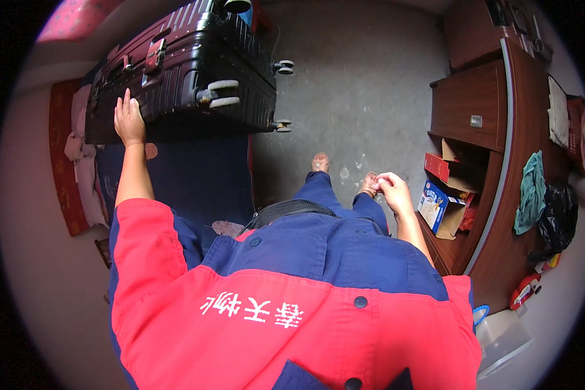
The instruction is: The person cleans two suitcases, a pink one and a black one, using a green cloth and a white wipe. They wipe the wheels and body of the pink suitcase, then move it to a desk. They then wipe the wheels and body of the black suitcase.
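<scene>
A large dark hard-shell suitcase (175, 83) lies on its side at the upper left, on a dark blue cloth (195, 170). Its grey caster wheels (223, 92) point towards the middle of the room. My left hand (129, 119) rests flat against the near side of the case, fingers extended, below the metal latch (154, 56). Over the floor in front of me hangs my right hand (394, 191), away from the case. Its fingers are curled with the thumb near the fingertips, and whether anything small is between them cannot be made out.
To the right stands a brown wooden cabinet (468, 105) with opened cardboard boxes (434, 204) on its lower shelf. A teal cloth (530, 195) and a black plastic bag (558, 214) lie on its top. Grey concrete floor (351, 87) runs between suitcase and cabinet.
</scene>
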Tool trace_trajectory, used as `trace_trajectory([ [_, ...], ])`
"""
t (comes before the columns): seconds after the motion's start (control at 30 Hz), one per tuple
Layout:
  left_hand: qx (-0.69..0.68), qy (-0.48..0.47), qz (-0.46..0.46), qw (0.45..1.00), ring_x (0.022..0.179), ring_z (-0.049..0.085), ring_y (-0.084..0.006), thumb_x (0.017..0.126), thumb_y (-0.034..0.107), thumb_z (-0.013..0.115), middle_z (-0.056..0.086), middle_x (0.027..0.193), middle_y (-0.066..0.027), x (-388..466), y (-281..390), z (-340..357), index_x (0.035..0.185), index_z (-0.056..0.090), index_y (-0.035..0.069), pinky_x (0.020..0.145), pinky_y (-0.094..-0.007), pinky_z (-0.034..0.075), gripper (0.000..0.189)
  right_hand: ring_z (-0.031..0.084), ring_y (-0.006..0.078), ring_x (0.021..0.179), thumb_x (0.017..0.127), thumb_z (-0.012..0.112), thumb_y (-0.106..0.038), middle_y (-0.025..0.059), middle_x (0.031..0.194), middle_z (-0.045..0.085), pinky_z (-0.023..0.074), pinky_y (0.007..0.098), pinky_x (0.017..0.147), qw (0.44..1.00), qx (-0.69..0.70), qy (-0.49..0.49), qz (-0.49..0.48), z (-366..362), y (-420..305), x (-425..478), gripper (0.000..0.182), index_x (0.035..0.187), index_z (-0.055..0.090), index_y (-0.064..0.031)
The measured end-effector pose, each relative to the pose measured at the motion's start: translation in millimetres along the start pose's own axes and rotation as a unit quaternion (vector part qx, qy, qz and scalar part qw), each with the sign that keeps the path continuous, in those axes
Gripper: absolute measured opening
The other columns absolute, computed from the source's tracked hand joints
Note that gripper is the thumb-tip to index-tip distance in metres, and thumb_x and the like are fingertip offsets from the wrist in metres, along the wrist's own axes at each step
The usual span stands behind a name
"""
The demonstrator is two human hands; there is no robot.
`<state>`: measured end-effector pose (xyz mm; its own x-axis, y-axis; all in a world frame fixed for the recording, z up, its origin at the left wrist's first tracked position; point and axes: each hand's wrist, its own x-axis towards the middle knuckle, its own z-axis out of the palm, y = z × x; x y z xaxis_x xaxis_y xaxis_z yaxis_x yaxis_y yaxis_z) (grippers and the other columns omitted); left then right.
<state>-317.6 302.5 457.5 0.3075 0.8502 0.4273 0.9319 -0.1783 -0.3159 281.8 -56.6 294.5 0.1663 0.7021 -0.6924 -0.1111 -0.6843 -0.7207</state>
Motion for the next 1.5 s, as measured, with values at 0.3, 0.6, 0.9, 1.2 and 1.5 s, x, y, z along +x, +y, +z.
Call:
trace_trajectory([
  [0.3, -0.024, -0.087, -0.131, 0.987, 0.139, 0.03, -0.0313, 0.101, 0.038, 0.031, 0.032, 0.151, -0.0174, -72, 47, -39, 0.149, 0.031, 0.022, 0.115, -0.0421, 0.021, 0.051, 0.064, 0.0162, 0.075, 0.092, 0.052, -0.006, 0.0096, 0.081, 0.067, 0.0524, 0.029, 0.071, 0.996, -0.047, -0.002, 0.076, -73, 57, -40, 0.015, 0.101, 0.062, 0.0012],
  [0.6, -0.053, -0.196, -0.264, 0.943, 0.143, 0.019, -0.0351, 0.099, 0.053, 0.024, 0.02, 0.158, -0.01, -57, 51, -43, 0.151, 0.023, 0.032, 0.117, -0.0468, 0.015, 0.056, 0.064, 0.0156, 0.075, 0.093, 0.053, -0.011, 0.0098, 0.082, 0.068, 0.0513, 0.0288, 0.072, 0.995, 0.026, 0.088, 0.049, -100, 45, -59, 0.016, 0.101, 0.062, -0.0004],
  [0.9, -0.069, -0.212, -0.358, 0.907, 0.138, 0.026, -0.0427, 0.095, 0.061, 0.028, 0.023, 0.157, -0.0058, -47, 73, -65, 0.149, 0.025, 0.037, 0.111, -0.0541, 0.025, 0.059, 0.061, 0.0108, 0.072, 0.094, 0.053, -0.019, 0.0049, 0.085, 0.068, 0.0442, 0.0239, 0.063, 0.993, 0.053, 0.07, 0.081, -115, 88, -82, 0.018, 0.106, 0.06, -0.0068],
  [1.2, -0.087, -0.193, -0.386, 0.898, 0.093, 0.06, -0.0486, 0.092, 0.029, 0.048, 0.063, 0.094, -0.0302, -215, 98, -85, 0.091, 0.057, 0.001, 0.079, -0.0527, 0.049, 0.03, 0.062, 0.0132, 0.073, 0.092, 0.053, -0.015, 0.0068, 0.083, 0.068, 0.0461, 0.0263, 0.067, 0.995, 0.079, 0.05, 0.03, -134, 78, -84, 0.016, 0.102, 0.061, -0.0051],
  [1.5, -0.222, -0.479, -0.142, 0.837, 0.062, 0.062, -0.0259, 0.08, 0.019, 0.059, 0.062, 0.068, -0.0134, -230, 221, -78, 0.08, 0.06, 0.003, 0.057, -0.0389, 0.049, 0.016, 0.054, 0.0083, 0.068, 0.089, 0.062, -0.02, 0.0003, 0.074, 0.059, 0.0465, 0.0265, 0.062, 0.977, -0.034, 0.122, -0.17, -171, 47, -164, 0.015, 0.09, 0.063, -0.0051],
])
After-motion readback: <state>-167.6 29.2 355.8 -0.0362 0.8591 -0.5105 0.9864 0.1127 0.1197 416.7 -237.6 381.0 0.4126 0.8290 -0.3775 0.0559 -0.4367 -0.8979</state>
